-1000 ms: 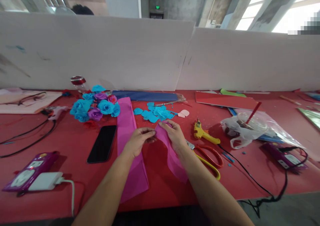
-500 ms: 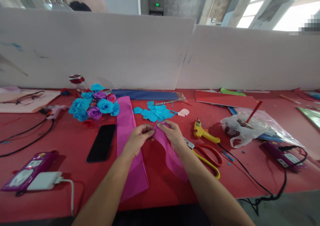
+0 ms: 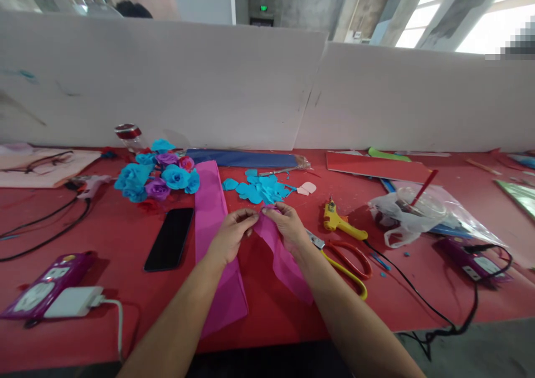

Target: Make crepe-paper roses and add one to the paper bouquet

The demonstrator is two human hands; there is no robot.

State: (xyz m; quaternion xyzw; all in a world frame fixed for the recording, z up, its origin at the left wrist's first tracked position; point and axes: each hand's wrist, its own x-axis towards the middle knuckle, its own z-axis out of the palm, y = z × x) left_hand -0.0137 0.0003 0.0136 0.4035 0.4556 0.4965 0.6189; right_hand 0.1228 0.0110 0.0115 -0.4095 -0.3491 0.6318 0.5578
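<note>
A strip of magenta crepe paper [image 3: 281,261] hangs from my fingers, its lower end reaching down toward the table. My right hand [image 3: 288,227] pinches its top end. My left hand [image 3: 232,233] is closed at the left edge of that same end, fingertips pressed together on the paper. Under my left forearm lies a folded magenta crepe paper sheet [image 3: 211,199]. Just beyond my fingertips is a pile of blue paper petals [image 3: 265,188], with pale pink petals [image 3: 307,188] beside it. Scissors [image 3: 346,261] with red and yellow handles lie right of my right wrist.
Left are a black phone [image 3: 170,238], blue and purple paper flowers [image 3: 175,177], and a purple power strip [image 3: 52,283] with a white charger. Right are a yellow glue gun [image 3: 343,222], a bagged cup [image 3: 418,208] and another power strip [image 3: 476,261]. A white partition [image 3: 167,82] stands behind.
My left fingertips have shifted slightly at the top of the strip, and the strip's upper part has moved a little left. Everything else stays put.
</note>
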